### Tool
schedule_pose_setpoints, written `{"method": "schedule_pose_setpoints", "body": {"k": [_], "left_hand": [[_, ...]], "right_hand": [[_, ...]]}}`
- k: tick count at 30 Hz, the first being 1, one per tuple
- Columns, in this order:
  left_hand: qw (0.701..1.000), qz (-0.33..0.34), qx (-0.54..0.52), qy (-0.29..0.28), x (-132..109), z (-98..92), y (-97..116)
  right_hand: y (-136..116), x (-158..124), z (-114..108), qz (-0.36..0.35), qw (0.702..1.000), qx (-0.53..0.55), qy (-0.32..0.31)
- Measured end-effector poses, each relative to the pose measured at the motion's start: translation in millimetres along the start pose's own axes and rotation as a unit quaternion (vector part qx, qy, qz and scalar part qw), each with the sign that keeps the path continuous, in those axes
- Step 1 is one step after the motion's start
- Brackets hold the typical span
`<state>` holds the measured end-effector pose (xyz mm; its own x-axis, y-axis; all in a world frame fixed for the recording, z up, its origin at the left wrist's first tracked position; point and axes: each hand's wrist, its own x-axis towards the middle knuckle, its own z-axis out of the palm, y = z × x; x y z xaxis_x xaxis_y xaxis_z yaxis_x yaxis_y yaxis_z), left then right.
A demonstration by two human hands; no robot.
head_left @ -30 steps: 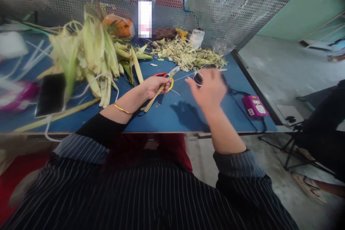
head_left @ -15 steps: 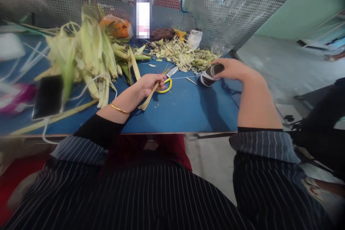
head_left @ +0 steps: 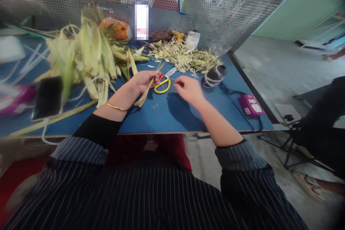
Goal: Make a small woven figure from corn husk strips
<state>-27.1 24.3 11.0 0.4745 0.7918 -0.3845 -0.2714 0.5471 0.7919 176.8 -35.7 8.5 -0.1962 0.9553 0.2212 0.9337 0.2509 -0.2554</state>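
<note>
My left hand (head_left: 144, 80) is closed round a thin bundle of pale leaf strips (head_left: 146, 91) that slants down to the blue table (head_left: 175, 111). My right hand (head_left: 188, 88) hovers just right of it with fingers curled in a pinch, apparently on a thin white thread that runs towards the dark spool (head_left: 215, 75) lying on its side. Yellow-and-red scissors (head_left: 163, 81) lie on the table between my hands, partly hidden by the left one.
A big heap of pale green husks (head_left: 86, 55) fills the left of the table, with trimmed scraps (head_left: 188, 57) at the back. A black phone with a white cable (head_left: 48, 97) lies at the left. A pink device (head_left: 250, 104) sits near the right edge. A perforated metal screen stands behind.
My right hand let go of the spool and came back left towards my left hand. The spool now lies on the table. My left hand has stayed put with the strips.
</note>
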Motion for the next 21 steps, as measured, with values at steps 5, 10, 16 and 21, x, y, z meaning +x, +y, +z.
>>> {"method": "schedule_pose_setpoints", "body": {"k": [5, 10, 16, 21], "left_hand": [[1.0, -0.002, -0.031, 0.003, -1.8, -2.4, 3.9], [0.998, -0.002, -0.052, -0.027, -1.8, -3.4, 4.9], [0.999, -0.009, -0.039, -0.006, -8.6, 2.6, 6.6], [0.999, 0.009, -0.029, -0.011, -9.5, 0.0, 7.3]], "right_hand": [[-45.1, 34.1, 41.8, 0.065, 0.997, -0.031, -0.024], [-61.6, 56.6, 49.8, 0.089, 0.993, -0.06, -0.046], [-54.1, 34.6, 36.4, 0.102, 0.986, -0.113, -0.072], [-21.7, -18.4, 6.3, 0.096, 0.979, -0.149, -0.097]]}}
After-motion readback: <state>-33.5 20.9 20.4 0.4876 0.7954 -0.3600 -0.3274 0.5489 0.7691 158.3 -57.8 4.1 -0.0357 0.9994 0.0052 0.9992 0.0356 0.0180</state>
